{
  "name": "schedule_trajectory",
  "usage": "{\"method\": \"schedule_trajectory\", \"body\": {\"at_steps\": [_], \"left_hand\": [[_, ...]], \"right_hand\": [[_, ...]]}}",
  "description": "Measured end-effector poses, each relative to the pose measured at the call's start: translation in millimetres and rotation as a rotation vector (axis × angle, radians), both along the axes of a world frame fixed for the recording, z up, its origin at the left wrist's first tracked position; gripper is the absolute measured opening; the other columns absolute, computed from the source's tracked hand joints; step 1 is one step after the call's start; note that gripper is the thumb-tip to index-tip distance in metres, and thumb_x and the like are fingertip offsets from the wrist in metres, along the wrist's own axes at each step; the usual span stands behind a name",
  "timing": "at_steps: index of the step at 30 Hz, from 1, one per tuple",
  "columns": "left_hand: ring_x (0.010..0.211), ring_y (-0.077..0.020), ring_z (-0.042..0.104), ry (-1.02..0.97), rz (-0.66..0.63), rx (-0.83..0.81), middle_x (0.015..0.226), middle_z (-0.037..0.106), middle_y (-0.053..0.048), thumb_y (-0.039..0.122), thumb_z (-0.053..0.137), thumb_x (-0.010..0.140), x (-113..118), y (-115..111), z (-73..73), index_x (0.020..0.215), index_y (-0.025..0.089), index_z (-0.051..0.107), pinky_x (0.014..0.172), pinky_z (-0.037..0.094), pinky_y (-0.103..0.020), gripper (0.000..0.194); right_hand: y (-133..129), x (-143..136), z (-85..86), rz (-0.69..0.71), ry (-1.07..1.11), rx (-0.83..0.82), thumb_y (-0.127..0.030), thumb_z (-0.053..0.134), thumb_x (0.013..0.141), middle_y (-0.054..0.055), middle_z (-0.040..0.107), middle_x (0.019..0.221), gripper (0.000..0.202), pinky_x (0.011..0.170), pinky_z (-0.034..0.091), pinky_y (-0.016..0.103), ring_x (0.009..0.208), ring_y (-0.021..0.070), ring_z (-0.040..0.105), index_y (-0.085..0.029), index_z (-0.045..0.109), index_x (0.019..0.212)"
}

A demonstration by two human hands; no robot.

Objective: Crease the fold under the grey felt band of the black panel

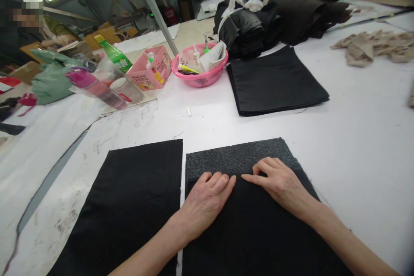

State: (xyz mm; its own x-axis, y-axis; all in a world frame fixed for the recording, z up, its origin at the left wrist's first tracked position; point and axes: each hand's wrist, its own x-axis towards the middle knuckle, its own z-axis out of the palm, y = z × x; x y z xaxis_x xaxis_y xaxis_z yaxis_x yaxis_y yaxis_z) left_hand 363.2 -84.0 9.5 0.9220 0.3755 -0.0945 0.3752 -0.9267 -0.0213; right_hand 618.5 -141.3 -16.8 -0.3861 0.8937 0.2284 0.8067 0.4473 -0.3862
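A black fabric piece (258, 233) lies in front of me over a speckled dark grey layer (239, 155), which shows as a strip along the far edge. My left hand (208, 200) rests on the black fabric, its bent fingers closed together at the fabric's far edge. To its right, my right hand (280, 183) has its fingers curled and its thumb stretched along the same edge, closed on the fabric there. The fingertips of both hands are partly hidden. Beside this stack on the left lies another flat black fabric stack (136, 198), touched by neither hand.
Farther back on the white table (355, 138) lies a black fabric stack (278, 82). Behind it are dark fabric bundles (291, 4). A pink basin (200, 78), pink box (153, 69), green bottle (113, 54) and purple-capped bottle (97, 88) stand left. A person (16, 34) is far left.
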Motion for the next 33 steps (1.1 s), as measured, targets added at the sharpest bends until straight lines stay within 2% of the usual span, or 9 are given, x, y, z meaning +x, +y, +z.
{"method": "schedule_trajectory", "body": {"at_steps": [11, 21, 26, 30, 33], "left_hand": [[0.102, -0.0211, 0.052, 0.023, -0.015, -0.012, 0.112, 0.055, -0.008, 0.008, 0.037, 0.096, 10, 0, 1.7, 0.146, 0.014, 0.029, 0.087, 0.041, -0.036, 0.051], [0.103, -0.0211, 0.05, 0.011, -0.027, -0.043, 0.113, 0.054, -0.008, 0.008, 0.035, 0.098, 15, 0, 2.7, 0.144, 0.012, 0.031, 0.09, 0.039, -0.036, 0.047], [0.098, -0.0203, 0.051, 0.022, -0.038, -0.034, 0.108, 0.054, -0.007, 0.009, 0.037, 0.098, 22, 1, 3.4, 0.145, 0.013, 0.03, 0.086, 0.04, -0.036, 0.048], [0.091, -0.0189, 0.052, 0.028, -0.04, -0.029, 0.102, 0.055, -0.006, 0.013, 0.036, 0.099, 28, 1, 3.7, 0.143, 0.016, 0.033, 0.08, 0.041, -0.034, 0.044], [0.098, -0.0198, 0.052, 0.007, -0.046, -0.019, 0.108, 0.055, -0.008, 0.011, 0.036, 0.099, 31, -2, 2.3, 0.143, 0.013, 0.033, 0.084, 0.04, -0.034, 0.045]], "right_hand": [[-8, 20, 2.7, -0.028, 0.001, -0.003, -0.017, 0.046, 0.098, 0.003, 0.054, 0.098, 0.035, 0.081, 0.038, 0.033, 0.088, 0.0161, 0.048, -0.038, 0.061, 0.122], [-11, 21, -0.2, -0.026, -0.061, 0.031, -0.017, 0.047, 0.098, 0.003, 0.054, 0.099, 0.034, 0.082, 0.038, 0.033, 0.091, 0.0166, 0.048, -0.036, 0.06, 0.123], [-11, 18, 6.0, -0.021, -0.078, 0.064, -0.018, 0.048, 0.098, 0.003, 0.056, 0.095, 0.03, 0.081, 0.038, 0.033, 0.09, 0.0164, 0.048, -0.032, 0.062, 0.122], [-12, 19, 4.8, -0.032, -0.068, 0.068, -0.018, 0.048, 0.098, 0.003, 0.056, 0.096, 0.03, 0.081, 0.038, 0.033, 0.09, 0.0165, 0.049, -0.032, 0.062, 0.121], [-13, 24, 2.1, -0.052, -0.047, 0.06, -0.017, 0.047, 0.098, 0.003, 0.055, 0.097, 0.032, 0.08, 0.039, 0.032, 0.089, 0.0159, 0.049, -0.034, 0.062, 0.12]]}}
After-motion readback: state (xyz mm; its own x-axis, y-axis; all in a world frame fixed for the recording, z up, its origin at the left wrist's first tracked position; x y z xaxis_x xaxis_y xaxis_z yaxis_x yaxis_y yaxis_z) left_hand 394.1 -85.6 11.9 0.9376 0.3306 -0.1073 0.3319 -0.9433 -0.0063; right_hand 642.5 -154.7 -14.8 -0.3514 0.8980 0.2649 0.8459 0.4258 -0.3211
